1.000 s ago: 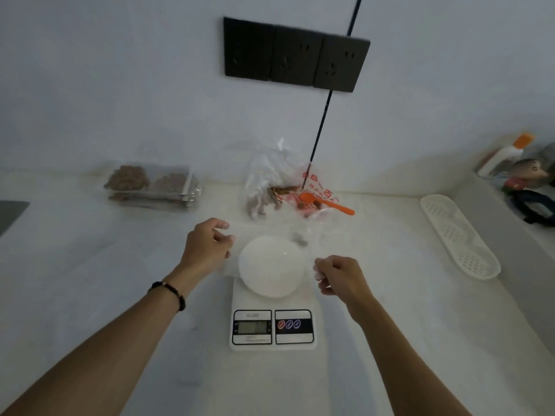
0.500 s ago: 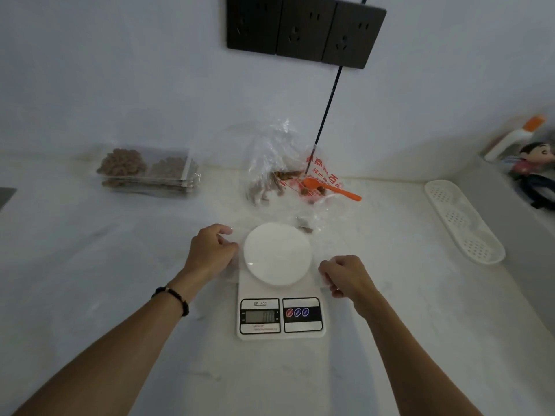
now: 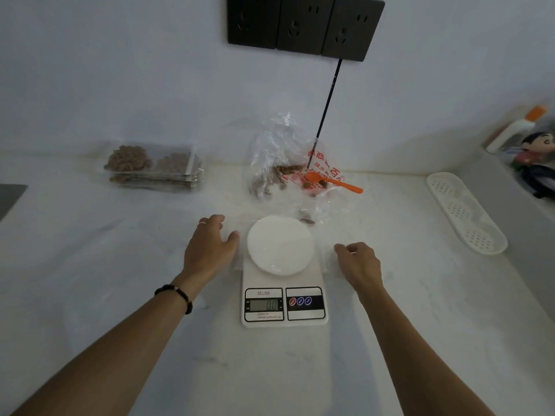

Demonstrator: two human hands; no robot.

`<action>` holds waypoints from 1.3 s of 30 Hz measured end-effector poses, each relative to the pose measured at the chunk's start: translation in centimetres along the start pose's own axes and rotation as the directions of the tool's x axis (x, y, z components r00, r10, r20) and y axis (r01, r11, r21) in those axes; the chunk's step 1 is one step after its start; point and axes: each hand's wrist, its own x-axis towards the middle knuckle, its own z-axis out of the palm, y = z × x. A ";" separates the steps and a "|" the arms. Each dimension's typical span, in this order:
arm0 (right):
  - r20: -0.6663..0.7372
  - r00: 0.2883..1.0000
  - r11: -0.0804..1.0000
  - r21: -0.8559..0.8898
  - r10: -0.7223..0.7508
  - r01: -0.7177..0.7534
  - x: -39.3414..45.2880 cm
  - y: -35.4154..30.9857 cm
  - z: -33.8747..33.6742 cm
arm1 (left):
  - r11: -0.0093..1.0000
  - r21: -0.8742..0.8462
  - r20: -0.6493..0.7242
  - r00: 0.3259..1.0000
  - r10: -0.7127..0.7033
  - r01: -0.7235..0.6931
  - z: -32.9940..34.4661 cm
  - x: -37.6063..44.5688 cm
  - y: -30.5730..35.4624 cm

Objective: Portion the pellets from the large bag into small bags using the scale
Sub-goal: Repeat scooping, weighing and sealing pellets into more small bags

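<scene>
A white digital scale (image 3: pixel 283 307) stands on the counter with a round white plate (image 3: pixel 280 244) on top. A thin clear small bag (image 3: pixel 326 262) lies draped over the plate, hard to make out. My left hand (image 3: pixel 210 247) rests open just left of the plate, fingers spread and relaxed. My right hand (image 3: pixel 359 262) is just right of the plate, fingers curled, pinching the bag's edge. Behind the scale the large clear bag (image 3: pixel 276 157) holds brown pellets, and an orange spoon (image 3: pixel 333 183) lies in its mouth.
A stack of filled small bags (image 3: pixel 153 166) lies at the back left against the wall. A white perforated tray (image 3: pixel 465 211) sits at the right. A bottle (image 3: pixel 516 127) and a figurine (image 3: pixel 537 163) stand on the right ledge. A black cable (image 3: pixel 327 100) hangs from wall sockets (image 3: pixel 303 22).
Both hands lowered the clear small bag onto the scale plate. My left hand opened and let go of the bag; my right hand stays curled at its edge.
</scene>
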 end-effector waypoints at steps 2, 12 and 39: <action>-0.054 0.996 0.997 -0.036 -0.074 0.072 -0.6 0.1 -0.1 | 0.990 0.100 -0.029 0.994 0.107 -0.103 -0.3 -1.6 0.0; -0.109 0.805 0.804 -0.221 -0.583 0.552 -7.8 4.0 -0.2 | 0.846 0.409 -0.020 0.923 0.384 -0.343 0.5 -11.5 -1.6; 0.157 0.685 0.507 -0.560 -0.712 0.655 -11.2 7.9 2.6 | 0.699 0.613 0.116 0.917 0.382 -0.369 3.1 -17.7 -3.1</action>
